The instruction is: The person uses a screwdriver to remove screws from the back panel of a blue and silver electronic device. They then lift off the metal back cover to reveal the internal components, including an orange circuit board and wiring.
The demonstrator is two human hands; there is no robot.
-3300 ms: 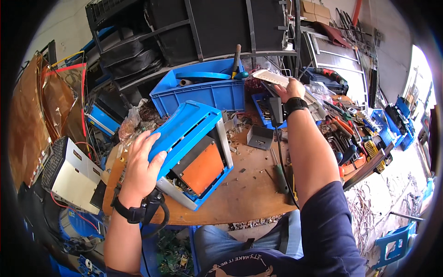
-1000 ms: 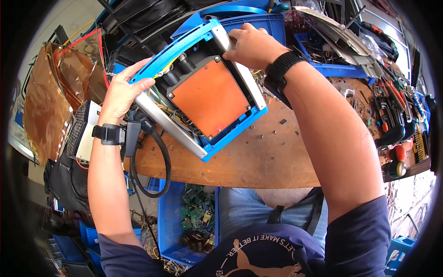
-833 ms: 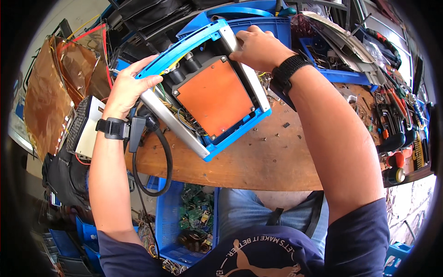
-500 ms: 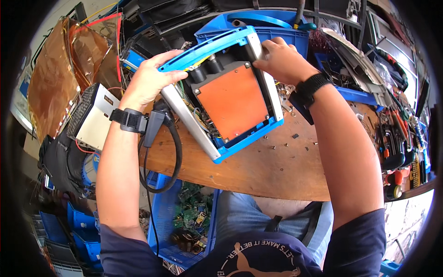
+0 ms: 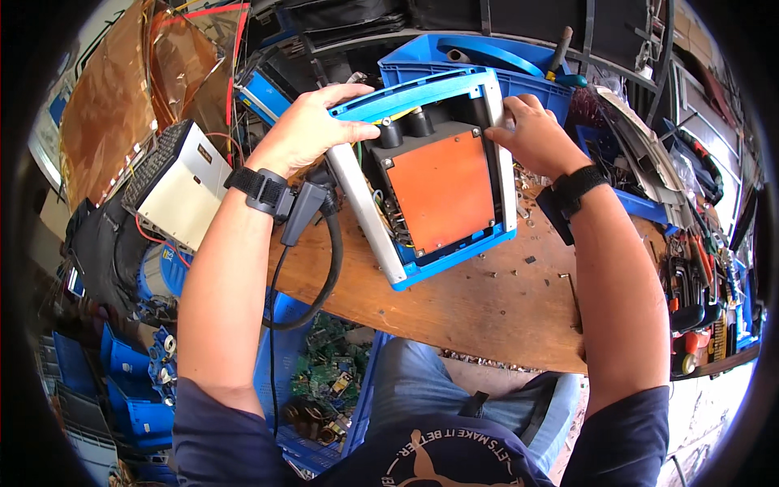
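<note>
Both hands hold a box-shaped electrical unit with blue end frames, silver side rails and an orange plate inside, tilted over the wooden bench. My left hand grips its upper left corner, thumb on the front of the blue frame and fingers behind. Closed on the upper part of its right rail is my right hand. Two black cylinders and several wires sit inside the opening. A thick black cable with a dark grey connector hangs beside my left wrist.
Screws and small parts lie on the wooden bench. Behind the unit stands a blue crate. Tools crowd the right side. A blue basket of circuit boards is below the bench. At left are a cream metal box and brown translucent sheets.
The unit and both hands now appear further right in view, and the unit looks more upright. The background has shifted too. Both hands keep their hold.
</note>
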